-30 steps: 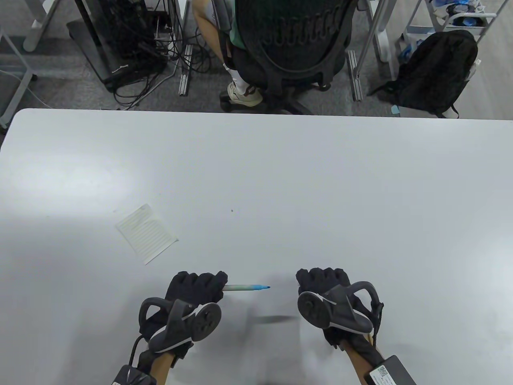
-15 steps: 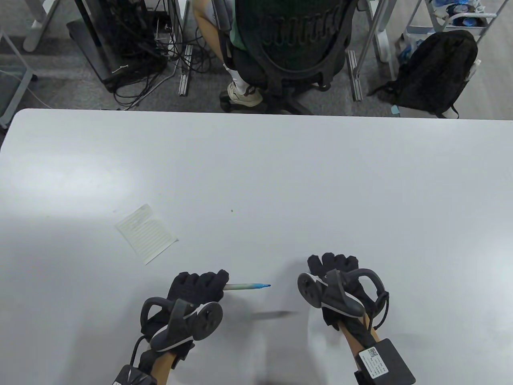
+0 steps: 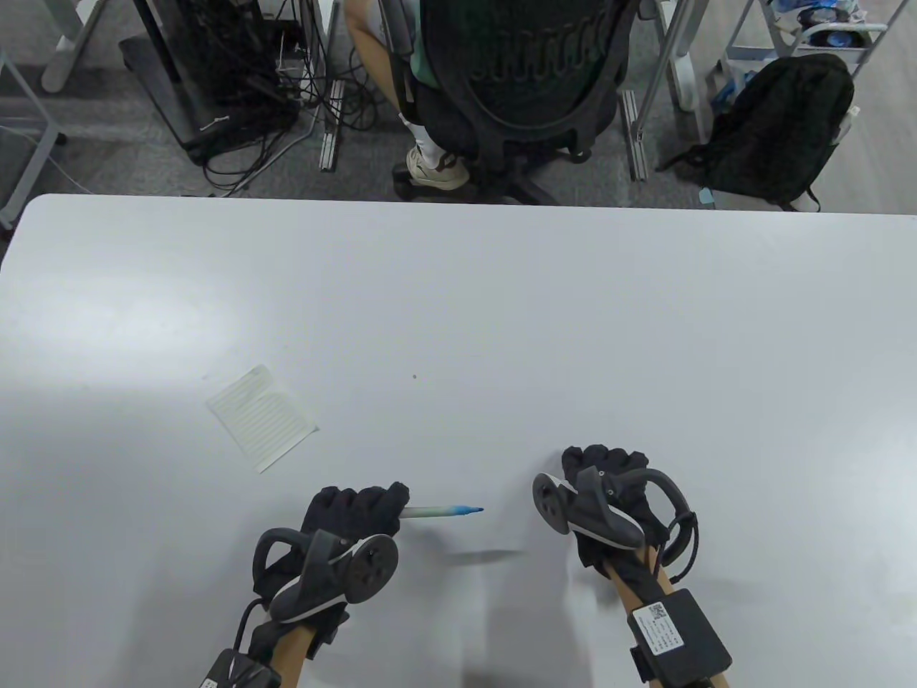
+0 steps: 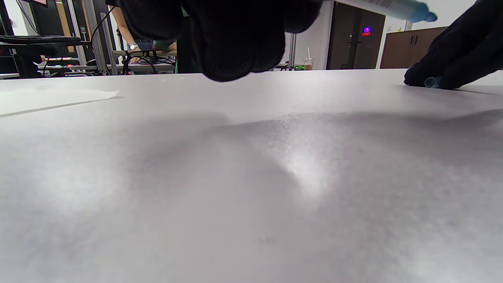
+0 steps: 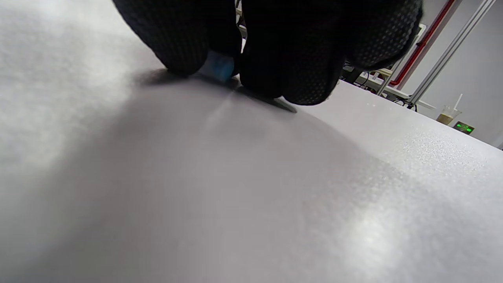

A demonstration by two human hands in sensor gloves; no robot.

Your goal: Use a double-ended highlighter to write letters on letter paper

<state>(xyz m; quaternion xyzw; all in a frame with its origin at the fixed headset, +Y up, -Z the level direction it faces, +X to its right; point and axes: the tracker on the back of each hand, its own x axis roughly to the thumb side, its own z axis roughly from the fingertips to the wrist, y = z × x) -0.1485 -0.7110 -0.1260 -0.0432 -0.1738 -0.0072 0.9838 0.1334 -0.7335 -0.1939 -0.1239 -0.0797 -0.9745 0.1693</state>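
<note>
The small lined letter paper [image 3: 261, 418] lies flat on the white table [image 3: 501, 301], left of centre; it shows as a pale sheet [image 4: 51, 98] in the left wrist view. My left hand [image 3: 354, 512] grips the double-ended highlighter [image 3: 440, 511] level above the table, with its uncapped blue tip pointing right [image 4: 397, 8]. My right hand [image 3: 602, 466] is to the right of that tip, fingers curled down onto the table. It pinches a small blue cap [image 5: 218, 67] against the surface, and the cap [image 4: 432, 82] also peeks out in the left wrist view.
A tiny dark speck [image 3: 415, 375] marks the table's middle. Beyond the far edge sits a person in a black office chair [image 3: 530, 72], with a black backpack [image 3: 781, 129] at the right and tangled cables [image 3: 243, 107] at the left.
My right hand has moved away from the highlighter tip, forward and a little right, and has dropped to the table with the cap. The left hand and highlighter have stayed put.
</note>
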